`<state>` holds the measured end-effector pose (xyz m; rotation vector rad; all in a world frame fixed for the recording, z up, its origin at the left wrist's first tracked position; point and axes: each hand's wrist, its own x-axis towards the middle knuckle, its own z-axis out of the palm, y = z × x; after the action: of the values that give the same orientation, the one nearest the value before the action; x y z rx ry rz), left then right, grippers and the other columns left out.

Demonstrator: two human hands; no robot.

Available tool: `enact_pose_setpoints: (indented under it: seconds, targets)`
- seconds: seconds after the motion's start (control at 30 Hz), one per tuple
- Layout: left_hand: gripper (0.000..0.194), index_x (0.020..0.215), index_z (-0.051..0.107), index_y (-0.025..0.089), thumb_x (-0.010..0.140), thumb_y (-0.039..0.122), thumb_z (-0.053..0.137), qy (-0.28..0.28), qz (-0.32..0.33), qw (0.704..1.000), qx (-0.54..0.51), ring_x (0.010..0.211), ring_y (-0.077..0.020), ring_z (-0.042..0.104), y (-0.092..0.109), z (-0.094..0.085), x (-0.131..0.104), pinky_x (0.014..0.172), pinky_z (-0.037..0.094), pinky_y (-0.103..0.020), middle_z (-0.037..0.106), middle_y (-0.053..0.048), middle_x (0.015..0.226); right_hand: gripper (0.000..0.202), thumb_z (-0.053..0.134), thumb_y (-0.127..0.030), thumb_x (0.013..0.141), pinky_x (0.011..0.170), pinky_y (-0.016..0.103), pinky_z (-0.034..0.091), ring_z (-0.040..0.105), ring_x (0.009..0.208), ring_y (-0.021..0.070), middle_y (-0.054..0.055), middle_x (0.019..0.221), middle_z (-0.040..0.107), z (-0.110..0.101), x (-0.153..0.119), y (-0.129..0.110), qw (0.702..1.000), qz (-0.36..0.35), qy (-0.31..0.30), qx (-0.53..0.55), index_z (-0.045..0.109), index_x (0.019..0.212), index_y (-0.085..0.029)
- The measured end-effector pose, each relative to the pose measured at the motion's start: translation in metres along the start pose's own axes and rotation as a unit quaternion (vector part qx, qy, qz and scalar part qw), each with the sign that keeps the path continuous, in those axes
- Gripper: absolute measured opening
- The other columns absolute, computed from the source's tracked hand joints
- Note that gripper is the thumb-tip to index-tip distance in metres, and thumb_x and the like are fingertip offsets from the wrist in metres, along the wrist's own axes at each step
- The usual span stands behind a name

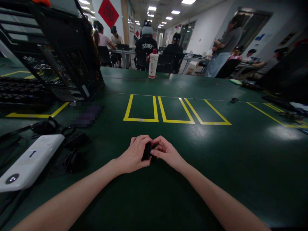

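Near the middle of the green table point(204, 179), my left hand point(133, 155) is wrapped over a small black object point(146, 152) with a flat, straight-edged side. Most of that object is hidden under the palm and fingers, so its exact kind does not show. From the right, my right hand point(168, 153) meets it with bent fingers, thumb and fingertips close together at its right edge. Whether the right fingertips pinch a separate small part cannot be made out.
Yellow tape frames point(141, 120) lie beyond my hands. Leftward are a white device point(33, 160), black cables point(45, 125) and an open black computer case point(64, 54). A white-and-red bottle point(153, 65) stands at the far edge; several people sit beyond.
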<state>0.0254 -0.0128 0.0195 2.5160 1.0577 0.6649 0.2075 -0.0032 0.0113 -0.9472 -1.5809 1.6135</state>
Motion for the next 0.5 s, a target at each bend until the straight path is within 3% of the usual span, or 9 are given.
enact_pose_setpoints:
  seconds: [0.1,0.3,0.5]
  targets:
    - [0.050,0.117,0.029,0.018,0.074,0.023,0.055,-0.013,-0.002,1.000,0.000,0.103,-0.0239,0.043,0.0031,-0.0050,0.0004,0.085,0.036,-0.040,0.041,-0.011,0.115,0.023,0.063,-0.022,0.072,0.064,0.025,0.045,0.052,0.071,0.0088,-0.001,0.090,0.053,-0.0018,-0.0014,-0.0004,1.000,-0.003,-0.010,0.023,0.051,0.091,-0.021]
    - [0.050,0.118,0.026,0.020,0.076,0.023,0.053,-0.014,-0.002,1.000,-0.004,0.103,-0.0255,0.044,0.0072,-0.0098,0.0009,0.085,0.037,-0.042,0.042,-0.011,0.116,0.022,0.058,-0.026,0.076,0.058,0.023,0.043,0.052,0.070,0.0096,0.001,0.090,0.053,-0.0008,0.0023,0.0019,0.999,0.037,0.025,0.025,0.050,0.095,-0.020]
    - [0.049,0.116,0.027,0.020,0.075,0.023,0.054,-0.019,-0.005,1.000,-0.006,0.103,-0.0247,0.044,0.0067,-0.0101,0.0006,0.086,0.036,-0.042,0.041,-0.011,0.116,0.025,0.064,-0.020,0.071,0.069,0.028,0.046,0.053,0.075,0.0105,0.000,0.092,0.054,-0.0031,-0.0011,-0.0048,0.999,0.015,-0.027,0.042,0.052,0.093,-0.020]
